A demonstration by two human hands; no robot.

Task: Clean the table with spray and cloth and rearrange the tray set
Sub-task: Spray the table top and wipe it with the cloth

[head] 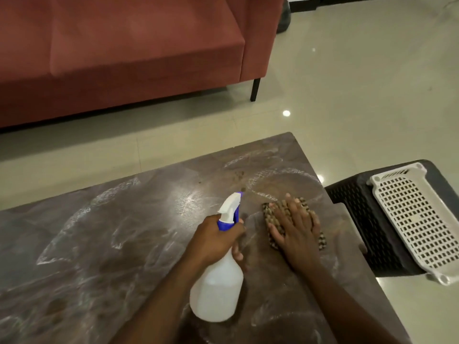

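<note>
Head view: left hand (218, 234) is wrapped round the neck of the spray bottle (218, 286), fingers (238, 254) clamped on it just under the blue collar. The nozzle points forward at the far right part of the bench (99, 244), probably so spray lands just ahead of the cloth. The bottle is tilted and looks lifted or only lightly resting; contact with the bench is not clear.

Right hand (295, 227) lies flat on the cloth (273, 214), fingers spread apart and pressed down, palm on top. It is a wiping hold, not a pinch, so pressure goes across the whole cloth. The cloth sits near the right edge of the bench, just right of the bottle nozzle.

The bench top shows pale streaks and smears over most of its surface, likely wet spray or residue, so cleaning looks part done.

The white perforated tray (417, 224) rests on a dark stool (367, 219) right of the bench, off the surface, presumably parked there to clear the wiping area. A red sofa (124, 53) stands beyond on the tiled floor (347, 95).

Hard to tell: most of the cloth is hidden under the hand, the trigger finger is hidden behind the bottle head, the bottle's fill level is unreadable, and the tray is cut off at the right edge. No other tray-set items are in view.
</note>
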